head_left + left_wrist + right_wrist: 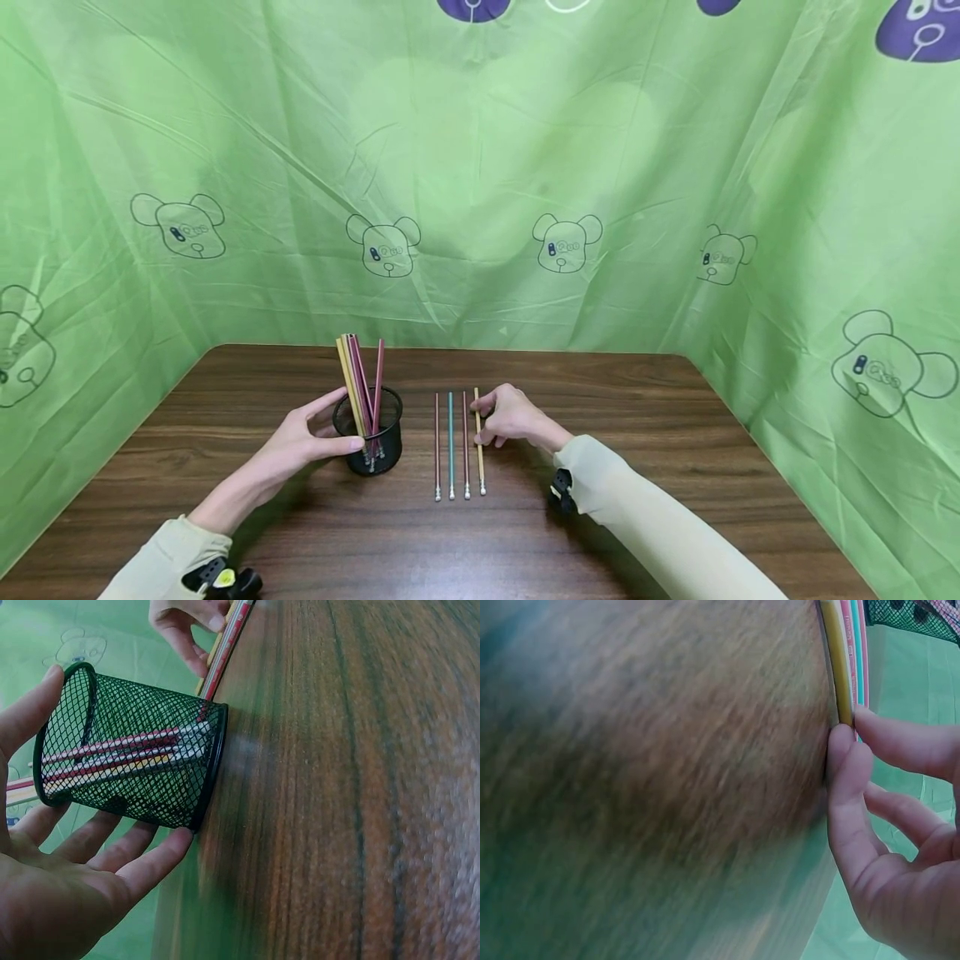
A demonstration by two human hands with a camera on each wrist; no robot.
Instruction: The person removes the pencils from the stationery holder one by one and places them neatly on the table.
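Note:
My left hand (pixel 288 442) holds a black mesh pencil cup (pixel 390 450) on the table, thumb at the near rim and fingers round its far left side. Several pencils (pixel 347 375) lean inside, yellow and dark red, eraser ends down; the mesh (pixel 135 705) shows them in the left wrist view. Right of the cup lies a row of pencils: a dark red one (pixel 437 450), a blue one (pixel 452 450), another red one (pixel 466 458) and a yellow one (pixel 481 471). My right hand (pixel 513 417) pinches the yellow pencil between thumb and fingers, along its upper half.
The dark wood table (pixel 337 542) extends around both hands. Behind it and at both sides hangs a green curtain (pixel 480 167) with bear drawings. Black straps with small devices sit on both wrists, the left one (pixel 221 577) near the front edge of view.

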